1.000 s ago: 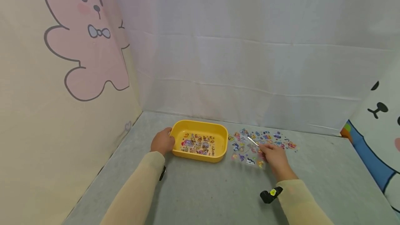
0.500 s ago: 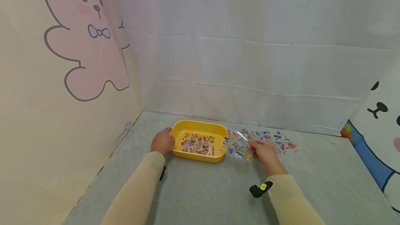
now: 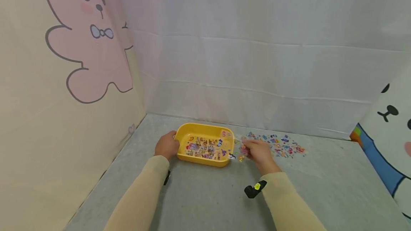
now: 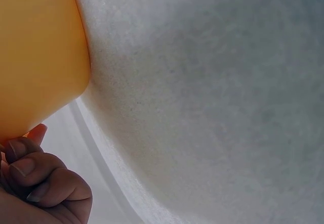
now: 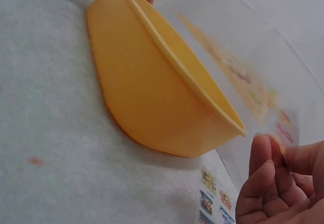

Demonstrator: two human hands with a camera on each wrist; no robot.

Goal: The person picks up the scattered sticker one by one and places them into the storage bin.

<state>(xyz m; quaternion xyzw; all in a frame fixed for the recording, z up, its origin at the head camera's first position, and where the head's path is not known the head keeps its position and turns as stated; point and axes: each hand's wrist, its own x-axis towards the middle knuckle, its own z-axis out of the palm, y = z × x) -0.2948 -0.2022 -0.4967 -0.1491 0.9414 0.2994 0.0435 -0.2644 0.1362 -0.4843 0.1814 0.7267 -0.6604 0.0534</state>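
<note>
My left hand (image 3: pixel 167 144) grips the left rim of a yellow plastic basin (image 3: pixel 205 161); in the left wrist view its curled fingers (image 4: pixel 43 171) meet the basin wall (image 4: pixel 40 52). A clear sticker sheet (image 3: pixel 223 152) with colourful cartoon prints is pinched by its right edge between the thumb and fingers of my right hand (image 3: pixel 259 153). The sheet's left part overlaps the basin's right side in the head view. From the right wrist, the sheet (image 5: pixel 238 75) appears above the rim, tilted. Inside the basin lie small printed stickers (image 3: pixel 203 148).
More sticker prints (image 3: pixel 285 146) lie on the grey tabletop (image 3: pixel 205 195) right of the basin, partly behind my right hand. A white curtain (image 3: pixel 257 63) hangs along the back edge. Cartoon-printed cloth (image 3: pixel 93 45) hangs at the left side.
My right hand has moved left with the sticker sheet, from over the prints on the table to the basin's right side. My left hand and the basin have stayed in place.
</note>
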